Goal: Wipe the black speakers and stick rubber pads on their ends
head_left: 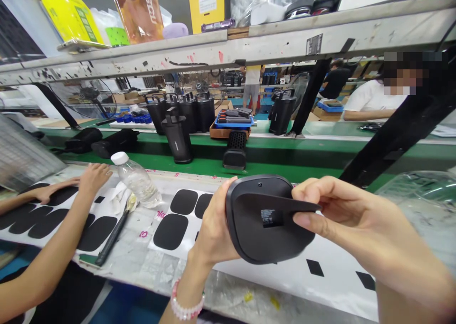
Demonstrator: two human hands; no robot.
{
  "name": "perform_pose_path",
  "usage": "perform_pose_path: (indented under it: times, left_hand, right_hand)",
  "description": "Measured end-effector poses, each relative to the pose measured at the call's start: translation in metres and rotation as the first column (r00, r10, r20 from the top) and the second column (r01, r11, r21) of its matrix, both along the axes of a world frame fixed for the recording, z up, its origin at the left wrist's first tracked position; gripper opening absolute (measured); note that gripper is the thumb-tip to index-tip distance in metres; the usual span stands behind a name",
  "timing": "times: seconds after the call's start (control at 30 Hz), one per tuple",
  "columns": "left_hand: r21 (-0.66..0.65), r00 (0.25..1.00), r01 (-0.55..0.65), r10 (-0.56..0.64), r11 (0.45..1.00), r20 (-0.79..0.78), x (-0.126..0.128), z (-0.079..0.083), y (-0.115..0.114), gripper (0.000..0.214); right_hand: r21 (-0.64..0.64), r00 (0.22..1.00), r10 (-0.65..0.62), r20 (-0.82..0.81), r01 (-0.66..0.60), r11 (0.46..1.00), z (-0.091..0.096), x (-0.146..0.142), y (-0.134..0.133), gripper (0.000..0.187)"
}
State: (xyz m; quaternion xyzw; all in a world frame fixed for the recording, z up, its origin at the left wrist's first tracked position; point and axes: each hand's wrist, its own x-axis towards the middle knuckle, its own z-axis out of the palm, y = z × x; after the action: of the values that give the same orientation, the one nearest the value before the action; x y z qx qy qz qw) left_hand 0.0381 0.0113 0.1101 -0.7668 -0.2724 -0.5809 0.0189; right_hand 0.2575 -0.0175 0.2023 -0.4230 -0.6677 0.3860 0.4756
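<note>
My left hand (210, 233) is wrapped round a black speaker-like device (263, 180), its rounded-square base turned toward me. Over that base lies a thin black pad (249, 229) with a small square cutout, through which fine printed text shows. Between thumb and fingers my right hand (342, 214) pinches the pad's upper right edge, which stands away from the base. A screw shows in the bared upper strip of the base. Below the hands lies a white backing sheet (285, 279) with black pads (171, 231) and small black squares on it.
At left, a co-worker's hands (94, 176) are over another sheet of pads. A water bottle (137, 179) and a black-handled tool (113, 238) are nearby. Black cylindrical devices (177, 138) stand on the green conveyor (203, 167). A loaded shelf (199, 51) crosses above.
</note>
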Motion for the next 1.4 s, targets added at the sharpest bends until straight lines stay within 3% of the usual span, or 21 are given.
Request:
perform_pose_path:
  times: [0.43, 0.7, 0.83, 1.13, 1.4]
  left_hand:
    - [-0.033, 1.0, 0.011, -0.011, 0.999, 0.024, 0.0, -0.003, 0.0, 0.107]
    - [-0.049, 1.0, -0.009, 0.009, 0.999, -0.016, 0.0, -0.002, 0.001, 0.108]
    - [-0.064, 0.999, -0.012, 0.01, 0.998, -0.032, 0.001, 0.001, 0.0, 0.108]
    - [-0.009, 0.999, -0.021, 0.021, 1.0, -0.032, -0.002, 0.003, 0.0, 0.115]
    - [-0.017, 0.999, -0.015, 0.014, 1.0, -0.043, -0.003, 0.004, 0.0, 0.117]
  right_hand:
    - [-0.008, 1.0, 0.02, -0.016, -0.02, 1.0, -0.001, -0.001, 0.004, 0.026]
    - [-0.061, 0.988, 0.06, -0.139, -0.069, 0.996, 0.001, 0.0, 0.001, 0.026]
    - [-0.081, 0.983, 0.022, -0.182, -0.037, 0.996, 0.002, -0.003, -0.001, 0.028]
    - [-0.012, 0.968, 0.072, -0.24, -0.077, 0.997, -0.003, 0.003, 0.01, 0.025]
    - [-0.029, 0.985, 0.051, -0.162, -0.056, 0.998, 0.0, -0.004, 0.005, 0.023]
